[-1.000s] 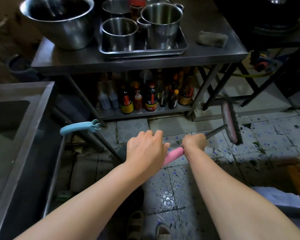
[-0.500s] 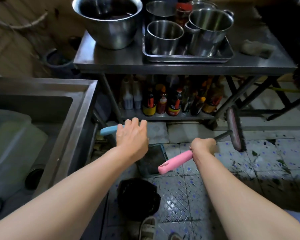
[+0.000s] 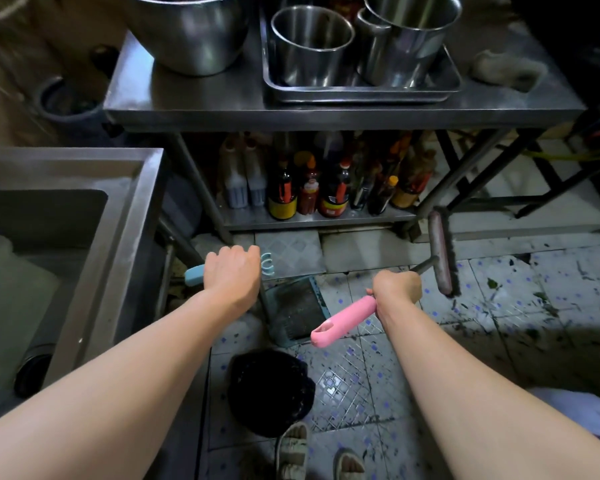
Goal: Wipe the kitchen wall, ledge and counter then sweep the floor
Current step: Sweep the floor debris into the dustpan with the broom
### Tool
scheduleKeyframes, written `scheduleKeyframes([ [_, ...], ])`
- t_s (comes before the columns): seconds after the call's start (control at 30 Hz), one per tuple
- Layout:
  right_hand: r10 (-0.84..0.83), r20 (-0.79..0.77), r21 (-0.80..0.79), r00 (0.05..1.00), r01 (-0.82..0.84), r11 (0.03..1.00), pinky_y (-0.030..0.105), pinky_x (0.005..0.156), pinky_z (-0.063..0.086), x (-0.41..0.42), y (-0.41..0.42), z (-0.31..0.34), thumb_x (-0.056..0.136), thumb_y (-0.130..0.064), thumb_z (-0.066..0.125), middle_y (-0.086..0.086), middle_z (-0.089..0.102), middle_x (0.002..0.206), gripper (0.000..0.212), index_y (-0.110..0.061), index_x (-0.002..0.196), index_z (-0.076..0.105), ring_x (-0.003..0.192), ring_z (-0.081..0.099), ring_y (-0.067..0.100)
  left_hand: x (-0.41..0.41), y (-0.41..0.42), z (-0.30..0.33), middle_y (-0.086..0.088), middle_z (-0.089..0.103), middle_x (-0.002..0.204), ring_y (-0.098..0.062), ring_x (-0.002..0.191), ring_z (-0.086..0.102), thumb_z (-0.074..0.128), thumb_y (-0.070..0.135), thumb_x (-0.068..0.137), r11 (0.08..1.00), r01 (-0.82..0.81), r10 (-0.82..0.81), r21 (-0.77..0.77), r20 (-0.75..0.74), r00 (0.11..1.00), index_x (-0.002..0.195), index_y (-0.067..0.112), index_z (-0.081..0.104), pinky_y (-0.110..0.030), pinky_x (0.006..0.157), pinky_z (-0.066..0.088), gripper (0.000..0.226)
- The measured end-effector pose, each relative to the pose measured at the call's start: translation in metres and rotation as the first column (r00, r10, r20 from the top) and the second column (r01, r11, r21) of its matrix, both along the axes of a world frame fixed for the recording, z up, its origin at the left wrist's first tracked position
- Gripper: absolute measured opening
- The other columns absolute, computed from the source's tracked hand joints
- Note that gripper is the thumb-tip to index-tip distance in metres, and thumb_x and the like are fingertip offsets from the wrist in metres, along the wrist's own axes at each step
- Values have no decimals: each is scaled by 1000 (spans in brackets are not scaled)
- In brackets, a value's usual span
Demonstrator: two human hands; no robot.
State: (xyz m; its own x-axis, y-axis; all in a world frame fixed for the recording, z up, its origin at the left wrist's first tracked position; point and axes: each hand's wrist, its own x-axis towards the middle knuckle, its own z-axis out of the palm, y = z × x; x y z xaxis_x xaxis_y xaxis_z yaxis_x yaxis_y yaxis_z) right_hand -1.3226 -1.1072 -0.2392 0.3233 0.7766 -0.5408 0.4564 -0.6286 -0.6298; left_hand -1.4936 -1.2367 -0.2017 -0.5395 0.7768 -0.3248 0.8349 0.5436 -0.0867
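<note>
- Down by the floor (image 3: 541, 292), seen from the head: the left hand (image 3: 232, 271) grips the blue dustpan (image 3: 297, 306) handle, and the right hand (image 3: 397, 289) grips the pink broom (image 3: 440, 254).
- This looks like the sweeping step.
- Next, I think, brush the green bits into the dustpan.

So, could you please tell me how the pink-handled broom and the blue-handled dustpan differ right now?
The broom has a pink grip and is held by the right hand, its brush head raised off the tiles. The dustpan has a light blue handle, gripped by the left hand, and its dark pan sits low by the floor. Both are long-handled and in hand.
</note>
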Motion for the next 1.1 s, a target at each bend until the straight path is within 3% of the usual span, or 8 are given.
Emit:
scheduleKeyframes([
  [0.23, -53, 10, 4, 999, 53, 999, 41, 76, 56, 26, 13, 16, 86, 0, 49, 22, 61, 114, 24, 3, 109, 55, 88, 67, 37, 17, 29, 4, -11, 57, 104, -32, 99, 53, 46, 17, 94, 984, 84, -100, 157, 97, 990, 111, 13, 46, -37, 74, 37, 18],
  [0.4, -91, -5, 11, 996, 91, 996, 36, 68, 53, 57, 29, 33, 89, 2, 45, 23, 59, 115, 27, 4, 115, 52, 87, 67, 37, 43, 55, 24, -8, 56, 99, -30, 95, 54, 50, 18, 93, 957, 199, -214, 211, 50, 976, 112, 13, 45, -35, 65, 33, 20],
  [0.53, -106, 7, 20, 994, 105, 994, 40, 76, 55, 82, 47, 52, 89, 0, 47, 25, 61, 114, 27, 6, 114, 52, 91, 66, 37, 71, 85, 47, -5, 58, 98, -28, 94, 56, 50, 26, 94, 919, 306, -318, 247, 12, 948, 114, 16, 45, -34, 63, 34, 23],
  [0.67, -142, -9, 1, 990, 142, 990, 31, 70, 49, 114, 71, 67, 89, -4, 47, 22, 63, 113, 29, 5, 116, 52, 94, 65, 33, 106, 122, 65, -2, 60, 100, -26, 93, 60, 49, 35, 95, 871, 407, -417, 274, -23, 909, 118, 19, 44, -33, 62, 39, 29],
  [0.87, -159, 61, -23, 985, 160, 987, 30, 74, 40, 166, 126, 79, 92, -4, 50, 23, 55, 129, 35, 9, 125, 49, 113, 57, 34, 162, 185, 80, -2, 61, 100, -27, 89, 62, 49, 36, 95, 839, 479, -492, 256, -17, 870, 115, 19, 42, -35, 64, 45, 27],
  [1.1, -185, 27, -71, 982, 186, 980, 35, 74, 48, 216, 192, 77, 89, -3, 52, 24, 59, 121, 34, 7, 122, 51, 105, 61, 36, 219, 258, 97, -3, 59, 97, -27, 84, 62, 43, 41, 96, 821, 513, -533, 251, 14, 846, 115, 18, 40, -35, 63, 44, 30],
])
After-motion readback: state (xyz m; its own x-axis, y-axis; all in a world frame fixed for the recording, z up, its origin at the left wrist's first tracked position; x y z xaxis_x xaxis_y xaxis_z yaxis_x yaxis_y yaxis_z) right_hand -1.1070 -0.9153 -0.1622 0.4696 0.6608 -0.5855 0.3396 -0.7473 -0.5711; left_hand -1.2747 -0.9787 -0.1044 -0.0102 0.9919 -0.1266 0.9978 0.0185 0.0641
